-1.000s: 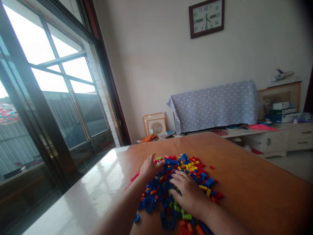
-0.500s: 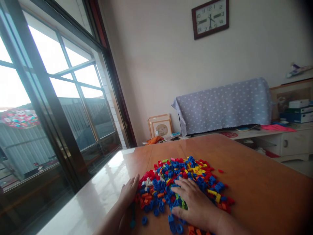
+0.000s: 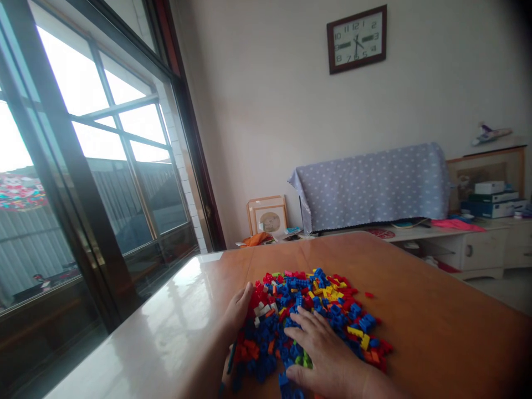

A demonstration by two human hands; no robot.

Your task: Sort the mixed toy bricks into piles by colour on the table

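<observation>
A heap of plastic building bricks (image 3: 286, 296) in blue, red, yellow, orange, green and white lies on the wooden table (image 3: 436, 310). My left hand (image 3: 239, 310) rests along the heap's left edge, its fingers extended against the red and white bricks. Over the near right part of the heap, my right hand (image 3: 320, 346) lies palm down with fingers spread, touching blue bricks. Green bricks (image 3: 303, 359) show beside its thumb. Whatever is beneath the right palm is hidden. Below my left wrist a thin dark teal piece (image 3: 231, 359) is partly seen.
One red brick (image 3: 369, 295) lies apart on the right. Beyond the table stands a white cabinet (image 3: 482, 249) carrying a cloth-covered object (image 3: 374, 185) and boxes (image 3: 490, 199). A framed picture (image 3: 268, 216) leans by the wall. Glass doors (image 3: 108, 194) run along the left.
My left hand has moved forward and right, pressing closer to the heap. Bricks at the near left are bunched tighter. My right hand has shifted slightly left in view, and the camera has turned a little.
</observation>
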